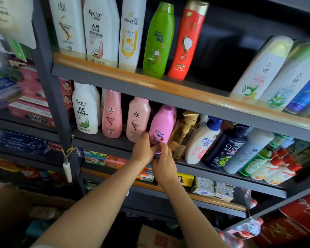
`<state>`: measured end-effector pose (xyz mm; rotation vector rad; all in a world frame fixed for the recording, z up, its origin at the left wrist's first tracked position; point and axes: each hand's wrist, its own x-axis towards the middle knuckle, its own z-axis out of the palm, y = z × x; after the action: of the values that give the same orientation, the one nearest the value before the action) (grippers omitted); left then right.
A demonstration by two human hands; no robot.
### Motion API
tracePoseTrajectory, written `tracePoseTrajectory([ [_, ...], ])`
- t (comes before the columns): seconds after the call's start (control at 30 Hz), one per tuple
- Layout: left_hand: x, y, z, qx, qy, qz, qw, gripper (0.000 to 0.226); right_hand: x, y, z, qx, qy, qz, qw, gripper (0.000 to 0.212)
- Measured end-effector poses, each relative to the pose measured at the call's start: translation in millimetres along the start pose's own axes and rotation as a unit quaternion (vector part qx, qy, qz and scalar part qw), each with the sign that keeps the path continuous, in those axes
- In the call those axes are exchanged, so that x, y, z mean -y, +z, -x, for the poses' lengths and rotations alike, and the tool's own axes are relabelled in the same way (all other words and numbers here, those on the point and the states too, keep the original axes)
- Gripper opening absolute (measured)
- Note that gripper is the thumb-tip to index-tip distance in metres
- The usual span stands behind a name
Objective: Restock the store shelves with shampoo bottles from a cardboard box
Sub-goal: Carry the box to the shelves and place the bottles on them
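Both hands meet at the foot of a pink Rejoice bottle (161, 125) on the middle shelf (213, 169), between a pale pink bottle (137, 119) and a gold-capped pump bottle (183, 133). The left hand (145, 150) has its fingers curled round the bottle's lower left side; the right hand (164, 165) pinches at its base from below. The bottle stands nearly upright, its bottom at the shelf's front edge, so I judge it is being seated in its slot. That row already looks close to full, while the top shelf (168, 85) has an open gap right of the red bottle (188, 40). A cardboard box (156, 238) sits low in view; its contents are hidden, so how much stock is left cannot be told.
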<state>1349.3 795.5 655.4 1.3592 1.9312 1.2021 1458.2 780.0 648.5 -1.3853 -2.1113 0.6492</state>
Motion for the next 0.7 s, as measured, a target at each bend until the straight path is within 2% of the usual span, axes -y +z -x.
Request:
tracePoseTrajectory([
  [0.17,10.6,-8.1,8.7,-0.005,0.009,0.018,1.0,0.037,-1.6,-2.2,11.0,-0.005,0.014,-0.017,1.0,0.046],
  [0.27,27.3,-26.1,25.2,-0.072,0.008,0.025,0.997,0.026,-0.1,0.4,14.0,-0.024,-0.001,-0.018,1.0,0.029],
  [0.37,62.1,-46.6,47.3,-0.141,-0.019,0.041,0.989,0.015,9.4,19.5,15.5,0.01,-0.018,-0.037,0.999,0.015],
  [0.47,121.4,-72.0,73.1,-0.185,-0.139,0.045,0.972,0.013,23.6,61.0,18.6,0.084,-0.036,-0.051,0.995,0.013],
  [0.6,221.3,-103.1,117.0,-0.144,-0.341,-0.003,0.929,0.02,42.9,147.5,37.2,0.245,-0.041,-0.032,0.968,0.014],
  [0.7,290.3,-116.8,161.9,-0.116,-0.453,-0.008,0.884,0.029,53.4,224.6,60.0,0.38,-0.029,-0.036,0.924,0.017],
])
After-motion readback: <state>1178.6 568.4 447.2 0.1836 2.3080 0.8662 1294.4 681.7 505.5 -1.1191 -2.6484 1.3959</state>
